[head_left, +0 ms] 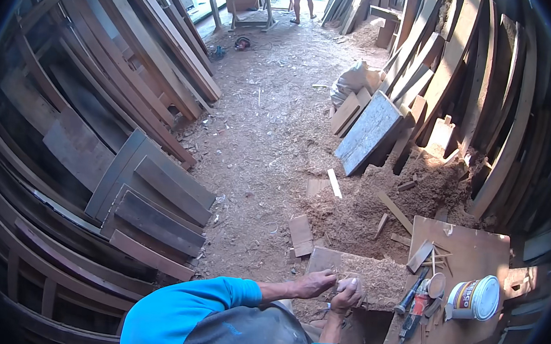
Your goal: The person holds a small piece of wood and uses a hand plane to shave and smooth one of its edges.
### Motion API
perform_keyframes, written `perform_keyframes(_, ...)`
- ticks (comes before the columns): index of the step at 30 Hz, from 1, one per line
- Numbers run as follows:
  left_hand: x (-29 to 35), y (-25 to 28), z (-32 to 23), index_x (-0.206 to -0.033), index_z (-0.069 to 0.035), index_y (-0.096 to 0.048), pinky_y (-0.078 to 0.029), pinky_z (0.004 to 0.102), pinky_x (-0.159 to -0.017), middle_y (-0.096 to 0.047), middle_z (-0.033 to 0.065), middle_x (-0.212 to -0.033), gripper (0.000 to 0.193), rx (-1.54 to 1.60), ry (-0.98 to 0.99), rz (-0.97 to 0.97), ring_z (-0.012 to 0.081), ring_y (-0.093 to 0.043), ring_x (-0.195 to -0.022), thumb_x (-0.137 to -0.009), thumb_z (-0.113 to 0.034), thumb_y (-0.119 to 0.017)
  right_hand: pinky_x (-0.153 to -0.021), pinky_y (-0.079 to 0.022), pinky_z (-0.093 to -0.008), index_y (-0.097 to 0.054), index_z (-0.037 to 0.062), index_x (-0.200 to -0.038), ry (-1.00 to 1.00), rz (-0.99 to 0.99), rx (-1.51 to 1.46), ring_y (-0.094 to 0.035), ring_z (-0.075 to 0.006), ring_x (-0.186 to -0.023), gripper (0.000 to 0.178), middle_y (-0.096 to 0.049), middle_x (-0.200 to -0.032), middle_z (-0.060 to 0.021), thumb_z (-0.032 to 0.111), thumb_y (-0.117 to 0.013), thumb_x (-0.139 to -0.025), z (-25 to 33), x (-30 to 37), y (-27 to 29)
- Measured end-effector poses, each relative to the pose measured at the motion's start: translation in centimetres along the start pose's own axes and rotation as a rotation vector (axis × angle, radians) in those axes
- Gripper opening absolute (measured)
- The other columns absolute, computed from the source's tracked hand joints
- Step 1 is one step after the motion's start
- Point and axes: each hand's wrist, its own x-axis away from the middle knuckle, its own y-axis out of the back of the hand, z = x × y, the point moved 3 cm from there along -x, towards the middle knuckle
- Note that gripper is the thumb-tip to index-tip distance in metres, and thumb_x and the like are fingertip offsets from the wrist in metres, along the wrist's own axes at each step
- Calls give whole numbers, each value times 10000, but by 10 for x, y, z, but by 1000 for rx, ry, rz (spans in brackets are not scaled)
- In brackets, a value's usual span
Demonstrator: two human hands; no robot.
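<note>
- Wood board (323, 258), brownish, sits low in front of the person; its R part is mostly buried under shavings (378, 270).
- L hand (318, 282): fingers curled in at the board's near side; too small to tell if anything's gripped.
- R hand (347, 295): bunched like a fist just beside L hand; can't tell what's in it, if anything.
- Step in hand, prob.: close two-handed work at the board. Power tool (420, 305) lies on the panel (486, 250) to the R, w/ white bucket (487, 298) & wood offcut (420, 256); neither hand's on them.
- Next move, IMO: calls for both hands working together, steady wrists, & shavings cleared b4 checking the surface; mind the clutter if reaching R.
</note>
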Motion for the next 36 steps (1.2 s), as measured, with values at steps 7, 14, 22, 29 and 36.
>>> perform_keyframes(7, 14, 1, -12, -1092, -29, -523, -519, 507, -789, -549, 203, -1005, 158, 48, 34, -31, 434, -605, -927, -999, -139, -589, -530, -358, -354, -427, 63, -677, 89, -74, 143, -422, -153, -536, 445, -438, -587, -30, 241, -412, -1084, -37, 14, 4)
perform_keyframes(14, 18, 22, -15, -1130, -21, -537, -533, 506, -783, -621, 231, -977, 243, 104, 150, -163, 475, -618, -909, -997, -206, -621, -619, -443, -387, -536, 27, -806, -9, 17, 359, -524, -193, -660, 299, -533, -714, -73, 235, -594, -1012, -21, 14, 41)
perform_keyframes(22, 6, 59, -25, -1195, 3, -533, -556, 305, -764, -639, 61, -960, 267, 778, 419, -188, 122, -638, -862, -1078, -235, -564, -835, -556, -441, -698, 21, -1207, 68, 370, 591, -722, -382, -954, 336, -725, -1012, -222, 233, -716, -947, 59, 39, 28)
perform_keyframes(29, 23, 83, -33, -1149, -18, -598, -530, 266, -740, -635, 15, -928, 246, 899, 411, -140, 88, -609, -816, -1063, -248, -609, -815, -559, -394, -702, 21, -1222, -38, 452, 625, -744, -295, -909, 302, -750, -1002, -207, 146, -716, -948, 67, 59, 26)
perform_keyframes(36, 78, 98, -49, -1101, -31, -658, -560, 297, -737, -675, 27, -920, 230, 699, 392, 136, 107, -640, -803, -1044, -251, -620, -867, -560, -376, -676, 13, -1263, -16, 441, 502, -734, -254, -992, 361, -746, -1083, -198, 67, -707, -908, 70, 80, 42)
